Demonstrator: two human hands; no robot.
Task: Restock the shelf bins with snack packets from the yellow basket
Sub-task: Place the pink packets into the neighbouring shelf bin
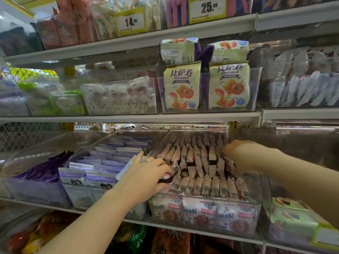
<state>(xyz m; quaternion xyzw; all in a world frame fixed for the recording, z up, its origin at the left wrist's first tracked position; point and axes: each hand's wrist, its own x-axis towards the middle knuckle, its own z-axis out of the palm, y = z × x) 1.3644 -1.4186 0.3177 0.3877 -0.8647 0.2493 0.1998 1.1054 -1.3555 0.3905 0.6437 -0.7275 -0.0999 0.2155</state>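
At nine o'clock a clear bin holds dark purple packets (44,169), and just right of it a second bin (91,143) is stacked with flat lilac packets (108,160) lying in overlapping rows. My left hand (145,176) comes in from seven o'clock over the wall between that bin and the next, fingers curled closed around a pink-and-white snack packet (169,176) with a dark end, which I hold at the left edge of the rows already in place. The middle bin (205,213), at six o'clock from the shelf's centre, is packed with these same pink snack packets (201,162) standing on edge in three rows front to back, and more of them face outward through its clear front wall with red pictures on them. My right hand (236,156) reaches in from four o'clock and rests on the right side of the rows, fingers bent down among the packets; I cannot tell whether it grips one or only presses against them. Above, at twelve o'clock, two cream-and-purple bags (207,87) printed BISAJUAN stand upright in a clear bin with two more lying on top. At three o'clock another bin holds green and yellow packets (293,217). The yellow basket is not in sight
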